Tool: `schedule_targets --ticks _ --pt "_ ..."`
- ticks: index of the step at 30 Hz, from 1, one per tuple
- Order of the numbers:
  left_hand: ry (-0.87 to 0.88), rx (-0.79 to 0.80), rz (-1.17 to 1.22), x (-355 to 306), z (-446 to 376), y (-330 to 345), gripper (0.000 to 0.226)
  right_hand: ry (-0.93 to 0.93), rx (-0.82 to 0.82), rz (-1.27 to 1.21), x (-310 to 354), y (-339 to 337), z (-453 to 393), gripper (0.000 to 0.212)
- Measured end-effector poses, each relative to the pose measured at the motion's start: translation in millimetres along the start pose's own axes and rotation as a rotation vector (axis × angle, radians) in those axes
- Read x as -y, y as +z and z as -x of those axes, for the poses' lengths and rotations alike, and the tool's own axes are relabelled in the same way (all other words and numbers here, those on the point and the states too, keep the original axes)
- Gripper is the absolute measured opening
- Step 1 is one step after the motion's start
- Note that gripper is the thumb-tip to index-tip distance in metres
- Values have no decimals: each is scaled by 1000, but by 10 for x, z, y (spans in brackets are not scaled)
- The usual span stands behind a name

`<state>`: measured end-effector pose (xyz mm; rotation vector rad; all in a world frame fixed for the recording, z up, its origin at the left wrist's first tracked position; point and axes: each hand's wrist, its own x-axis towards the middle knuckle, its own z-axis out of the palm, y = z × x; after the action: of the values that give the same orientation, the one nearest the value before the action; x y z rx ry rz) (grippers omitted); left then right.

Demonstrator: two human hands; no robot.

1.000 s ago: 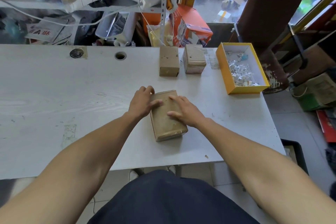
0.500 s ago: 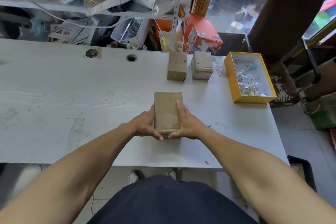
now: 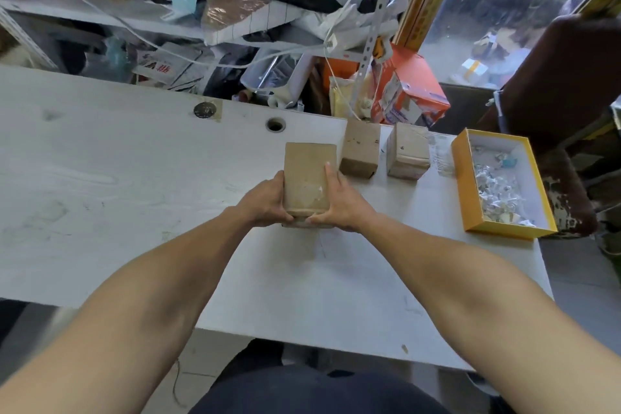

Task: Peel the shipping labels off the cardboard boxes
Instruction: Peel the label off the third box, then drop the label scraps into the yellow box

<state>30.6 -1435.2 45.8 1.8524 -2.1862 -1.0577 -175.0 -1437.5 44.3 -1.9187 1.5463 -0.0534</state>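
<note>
A brown cardboard box (image 3: 308,175) is held between both hands over the white table (image 3: 100,178), its long side pointing away from me. My left hand (image 3: 265,202) grips its left side and my right hand (image 3: 339,203) grips its right side. The top face shows pale torn patches of label residue near my thumbs. Two smaller cardboard boxes (image 3: 361,153) (image 3: 408,155) stand side by side just beyond and to the right.
A yellow open tray (image 3: 461,185) with several crumpled white paper scraps sits at the table's right end. A cable hole (image 3: 276,125) lies behind the held box. Cluttered shelves, an orange carton (image 3: 415,91) and a dark chair (image 3: 564,84) lie beyond the table.
The box was turned from lying slanted under my palms to lengthwise between both hands, then moved farther from me toward the two small boxes.
</note>
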Motion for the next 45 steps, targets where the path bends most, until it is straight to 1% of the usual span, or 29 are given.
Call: schedule_targets --ticks 3,6,8,10,12,15,20,22,24,27,30,31,34,38,42,45 --pt "29 -7 -24 95 -282 -300 89 21 -12 -5 145 -163 -337 133" --pt "41 -20 -64 161 -635 -583 85 46 -37 0 255 -324 -672 120" --pt "43 -44 -98 196 -890 -731 75 60 -55 23 305 -422 -906 105" --pt "33 -53 -150 225 -1068 -804 59 64 -57 59 342 -464 -1086 93" --pt "7 -42 -177 273 -1178 -789 49 77 -66 104 351 -432 -1193 88" --pt "-2 -51 -162 351 -1253 -734 46 86 -95 126 355 -393 -1239 86" --pt "42 -45 -172 309 -1192 -697 39 123 -51 144 383 -486 -1176 84" --pt "65 -94 -199 235 -1090 -679 37 126 -67 167 389 -522 -1081 80" --pt "61 -168 -225 148 -958 -659 40 102 -89 140 405 -549 -949 69" --pt "87 -254 -197 -90 -752 -560 42 41 -127 120 420 -620 -670 47" --pt "135 -297 -37 -506 -532 -324 31 -45 -179 142 346 -733 -234 20" --pt "129 -318 12 -671 -463 -231 28 -60 -180 149 296 -772 -64 15" --pt "133 -317 169 -1199 -257 54 25 -48 -203 133 11 -840 431 12" --pt "174 -242 268 -1852 -61 502 20 39 -288 97 -531 -900 1041 11" --pt "182 -209 267 -2285 2 863 25 83 -307 89 -993 -934 1522 13" --pt "190 -186 264 -2551 -54 1018 27 119 -326 38 -1266 -984 1699 16"
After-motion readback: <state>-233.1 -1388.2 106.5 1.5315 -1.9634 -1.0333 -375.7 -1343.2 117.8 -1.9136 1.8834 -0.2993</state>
